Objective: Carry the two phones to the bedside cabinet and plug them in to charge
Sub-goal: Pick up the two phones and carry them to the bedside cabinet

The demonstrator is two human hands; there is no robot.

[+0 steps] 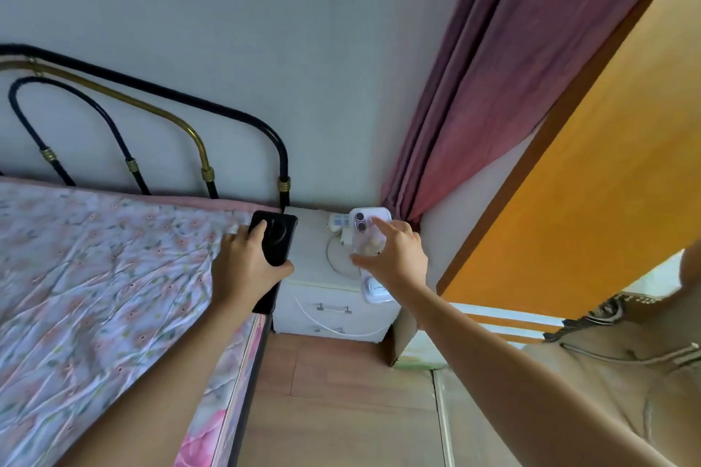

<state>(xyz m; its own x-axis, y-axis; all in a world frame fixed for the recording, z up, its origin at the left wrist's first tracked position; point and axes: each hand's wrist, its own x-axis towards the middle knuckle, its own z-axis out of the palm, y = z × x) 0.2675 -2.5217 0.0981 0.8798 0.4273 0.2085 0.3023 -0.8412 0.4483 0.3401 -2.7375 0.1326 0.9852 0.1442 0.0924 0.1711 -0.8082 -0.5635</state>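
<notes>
My left hand (pixel 246 265) grips a black phone (pixel 276 239) with a round camera ring, back side up, over the bed's edge beside the cabinet. My right hand (pixel 394 254) holds a pale lilac phone (pixel 367 227) with two lenses, back up, above the white bedside cabinet (pixel 311 265). On the cabinet top lie a white power strip (pixel 338 221) at the back, a white charger plug (pixel 346 239) and a looped white cable (pixel 330 258). Another white cable (pixel 303 311) hangs down over the drawer front.
The bed with a floral sheet (pixel 106 277) and a black and brass metal headboard (pixel 151 133) lies to the left. A mauve curtain (pixel 493 87) hangs behind the cabinet. An orange door panel (pixel 588 182) stands at right. A white device (pixel 375 290) sits at the cabinet's front right corner.
</notes>
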